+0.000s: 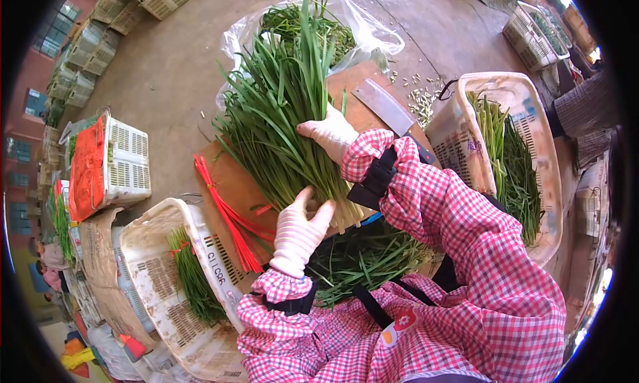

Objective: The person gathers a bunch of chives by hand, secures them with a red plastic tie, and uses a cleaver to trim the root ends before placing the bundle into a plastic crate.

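Observation:
A thick bunch of garlic chives (279, 110) lies over a brown board (226, 183), leaves away from me and pale stem ends toward me. My right hand (331, 133), in a striped glove with bare thumb tip, is closed around the bunch's right side; its other fingers are partly hidden. Against the lower stems is my left hand (301, 235), also gloved, thumb and forefinger spread apart. A cleaver (386, 106) rests on the board to the right, its dark handle partly behind my right sleeve. Red ties (226, 213) lie on the board's left.
A white crate (156, 250) with a tied green bundle stands left; another crate (546, 176) holds chives at right. Loose greens (366, 253) lie below the board. Beyond it sits a clear plastic bag (373, 40) of greens. Cut scraps (423, 103) litter the floor.

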Tool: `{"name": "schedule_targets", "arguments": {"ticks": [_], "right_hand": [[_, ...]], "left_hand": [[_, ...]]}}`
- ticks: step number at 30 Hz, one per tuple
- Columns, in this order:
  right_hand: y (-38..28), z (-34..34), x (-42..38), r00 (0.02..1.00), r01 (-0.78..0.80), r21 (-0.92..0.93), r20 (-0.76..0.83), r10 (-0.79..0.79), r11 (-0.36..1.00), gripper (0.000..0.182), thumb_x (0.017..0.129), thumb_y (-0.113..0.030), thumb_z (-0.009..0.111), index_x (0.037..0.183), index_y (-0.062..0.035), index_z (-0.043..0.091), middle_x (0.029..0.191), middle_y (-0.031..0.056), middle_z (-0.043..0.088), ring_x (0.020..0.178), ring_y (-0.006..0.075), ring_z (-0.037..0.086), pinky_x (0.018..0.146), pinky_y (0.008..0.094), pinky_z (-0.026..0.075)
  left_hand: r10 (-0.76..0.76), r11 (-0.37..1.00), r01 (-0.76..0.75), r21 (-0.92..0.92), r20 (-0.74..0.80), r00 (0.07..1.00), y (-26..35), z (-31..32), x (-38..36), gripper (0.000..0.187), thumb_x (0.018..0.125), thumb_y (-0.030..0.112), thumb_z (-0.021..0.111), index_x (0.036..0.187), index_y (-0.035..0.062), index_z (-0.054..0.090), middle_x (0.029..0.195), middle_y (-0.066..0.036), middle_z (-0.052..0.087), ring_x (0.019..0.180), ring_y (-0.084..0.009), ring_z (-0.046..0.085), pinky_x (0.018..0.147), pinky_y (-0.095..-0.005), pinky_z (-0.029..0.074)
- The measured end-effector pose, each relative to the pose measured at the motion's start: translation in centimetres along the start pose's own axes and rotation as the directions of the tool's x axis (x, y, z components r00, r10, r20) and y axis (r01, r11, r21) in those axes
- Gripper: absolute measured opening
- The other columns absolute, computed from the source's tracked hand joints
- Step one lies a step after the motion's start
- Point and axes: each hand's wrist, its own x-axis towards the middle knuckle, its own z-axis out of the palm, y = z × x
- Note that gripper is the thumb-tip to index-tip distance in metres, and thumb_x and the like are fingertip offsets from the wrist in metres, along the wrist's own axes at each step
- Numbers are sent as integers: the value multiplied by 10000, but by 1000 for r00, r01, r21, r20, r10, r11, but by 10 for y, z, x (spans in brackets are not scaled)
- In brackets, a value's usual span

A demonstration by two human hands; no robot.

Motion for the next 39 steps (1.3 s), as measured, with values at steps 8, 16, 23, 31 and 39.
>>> {"name": "schedule_targets", "arguments": {"ticks": [8,16,23,31,39], "right_hand": [[31,24,-8,998,-21,50,-64,24,999,569,720,-10,639,1253,-18,443,1089,124,598,998,212,559,898,314,441],[50,32,-8,913,3,520,-350,210,854,719,848,-505,601,1392,-102,359,1314,116,486,1214,229,437,1037,347,315],[22,0,-13,968,-214,172,-98,232,962,705,886,-361,586,1428,-38,273,1380,166,427,1286,266,385,1070,364,282],[-75,-82,-108,808,16,-451,532,255,892,330,886,-209,582,1158,-23,574,1056,155,633,998,245,603,880,357,468],[42,-53,-170,472,187,-605,746,470,774,387,856,-336,557,1142,-78,593,943,205,645,886,377,613,792,435,488]], "left_hand": [[810,534,-613,582,-144,568,-14,-19,38,481,874,145,542,1326,11,445,1323,-169,475,1261,-338,418,1063,-427,305],[832,466,-676,571,-23,554,-37,12,81,536,924,310,443,1380,34,381,1424,-127,387,1330,-328,333,1107,-512,171],[732,479,-570,667,54,679,-32,13,81,438,788,170,589,1225,148,557,1278,-53,524,1257,-313,410,1079,-550,193],[714,471,-559,683,77,696,-24,14,83,316,788,201,622,1102,164,629,1221,-30,563,1232,-281,434,1077,-541,203],[772,428,-592,683,64,632,2,12,76,126,792,219,644,906,174,672,1037,-2,651,1125,-298,519,1074,-582,172]]}}
